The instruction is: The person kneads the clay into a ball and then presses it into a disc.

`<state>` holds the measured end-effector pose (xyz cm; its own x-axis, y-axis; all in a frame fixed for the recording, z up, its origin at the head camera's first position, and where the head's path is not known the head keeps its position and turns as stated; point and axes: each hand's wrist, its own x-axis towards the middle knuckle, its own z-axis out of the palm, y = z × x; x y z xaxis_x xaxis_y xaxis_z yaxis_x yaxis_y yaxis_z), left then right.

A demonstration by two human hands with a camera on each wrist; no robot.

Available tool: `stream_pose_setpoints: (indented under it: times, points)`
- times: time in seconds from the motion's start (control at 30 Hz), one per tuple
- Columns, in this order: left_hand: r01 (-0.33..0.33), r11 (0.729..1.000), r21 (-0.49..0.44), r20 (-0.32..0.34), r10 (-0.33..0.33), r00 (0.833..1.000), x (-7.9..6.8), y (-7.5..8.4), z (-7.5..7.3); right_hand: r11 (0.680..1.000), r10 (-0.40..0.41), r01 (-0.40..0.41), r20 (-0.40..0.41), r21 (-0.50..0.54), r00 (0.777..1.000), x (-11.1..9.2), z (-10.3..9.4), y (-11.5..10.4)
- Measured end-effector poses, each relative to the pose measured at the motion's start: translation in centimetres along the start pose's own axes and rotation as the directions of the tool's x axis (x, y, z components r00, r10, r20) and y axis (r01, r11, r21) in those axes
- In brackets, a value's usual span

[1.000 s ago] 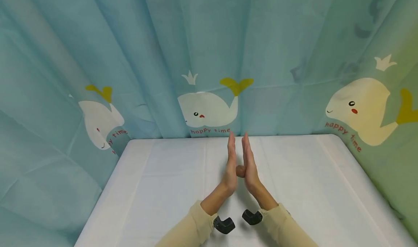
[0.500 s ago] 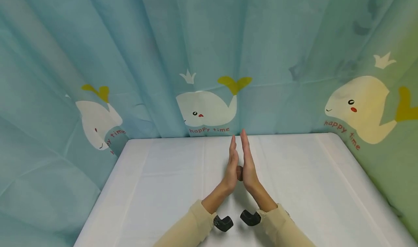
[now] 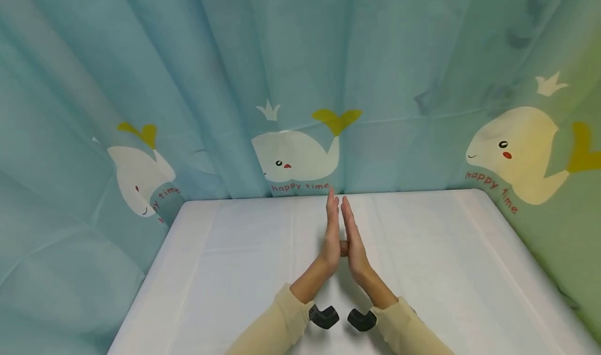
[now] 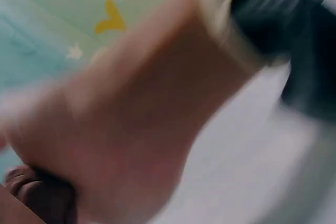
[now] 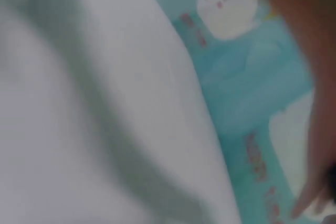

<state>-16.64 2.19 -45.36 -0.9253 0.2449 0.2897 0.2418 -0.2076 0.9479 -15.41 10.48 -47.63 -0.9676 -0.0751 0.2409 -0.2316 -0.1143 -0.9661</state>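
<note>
In the head view, my left hand (image 3: 331, 245) and right hand (image 3: 358, 253) stand palm to palm with straight fingers pointing away from me. Between the palms is pressed a small brown lump (image 3: 344, 248) that looks like modelling clay. Creases run across the lump (image 4: 47, 192) in the left wrist view, where the left hand (image 4: 121, 129) is blurred and fills the middle. My left fingertips reach a little farther forward than the right ones. At the right edge of the right wrist view, part of the right hand (image 5: 320, 145) shows; the lump is hardly visible there.
A white-covered table (image 3: 244, 261) lies under the hands. Blue-green curtains (image 3: 300, 58) printed with whales enclose its back and sides. Each wrist wears a black device (image 3: 324, 317) just below the cream sleeves (image 3: 277, 318).
The palms have slid against each other: half a second ago the right fingertips were farther forward, now the left ones are. The brown lump has stayed between them, its visible outline changing.
</note>
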Motion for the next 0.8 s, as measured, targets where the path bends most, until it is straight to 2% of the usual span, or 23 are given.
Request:
stream_pose_setpoints:
  times: [0.07,0.13,0.27,0.4,0.47,0.6,0.63,0.73,0.8]
  points:
    - [0.007,1.0,0.025,-0.038,-0.006,0.999,0.5,-0.6,-0.3,1.0,-0.025,0.025,0.012,0.005,1.0,-0.4,0.5,-0.6]
    - [0.016,0.999,0.042,-0.044,-0.014,0.999,0.7,-1.2,-0.3,0.998,-0.057,0.057,0.01,-0.008,0.998,-0.4,0.6,-1.2]
    - [0.06,0.998,0.004,0.026,-0.06,0.998,0.1,-2.2,0.3,0.988,-0.132,0.13,-0.018,-0.081,0.991,0.8,-0.2,-2.4]
    - [0.102,0.994,-0.045,0.026,-0.101,0.995,-0.9,-1.6,1.1,0.987,-0.124,0.122,-0.011,-0.106,0.992,2.3,-1.4,-2.4]
    - [0.088,0.995,-0.055,0.012,-0.087,0.996,-1.1,-0.8,1.3,0.993,-0.085,0.083,-0.017,-0.082,0.996,2.6,-1.8,-1.9]
    - [-0.014,0.998,-0.057,0.026,0.016,1.0,-0.8,0.7,1.2,1.0,-0.025,0.025,-0.033,0.012,0.999,1.9,-1.9,-1.1]
    - [-0.024,0.998,-0.05,0.024,0.025,0.999,-0.6,1.0,1.1,0.999,-0.018,0.019,-0.029,0.034,0.999,1.5,-1.6,-1.0]
    - [-0.038,0.999,-0.011,-0.016,0.038,0.999,0.2,1.1,0.6,0.998,-0.031,0.031,0.011,0.061,0.999,0.2,-0.5,-1.3]
    - [-0.02,1.0,0.001,-0.047,0.02,0.999,0.7,0.7,0.2,0.997,-0.066,0.065,0.028,0.032,0.997,-0.3,0.4,-1.8]
